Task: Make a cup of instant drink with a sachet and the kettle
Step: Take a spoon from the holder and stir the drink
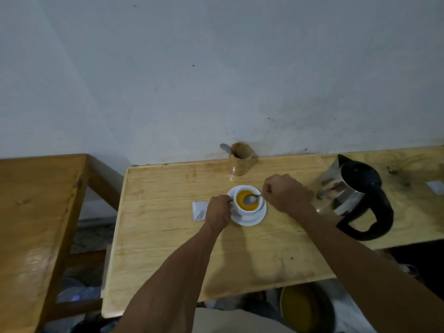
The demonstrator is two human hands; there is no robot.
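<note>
A white cup [248, 210] of orange drink stands on a white saucer [259, 218] near the middle of the wooden table [168, 248]. My right hand [284, 192] is closed on the handle of a metal spoon [251, 199], whose bowl sits just over the drink. At the cup's left side, my left hand [217, 213] grips the cup by its handle. A white sachet [199, 210] lies flat left of that hand. To the right stands the steel kettle [350, 195] with its black lid and handle.
A wooden holder [240, 161] with a spoon in it stands against the wall behind the cup. Another wooden table [36, 224] sits to the left across a gap. A white packet [436, 187] lies at the far right edge. Bowls sit below the table.
</note>
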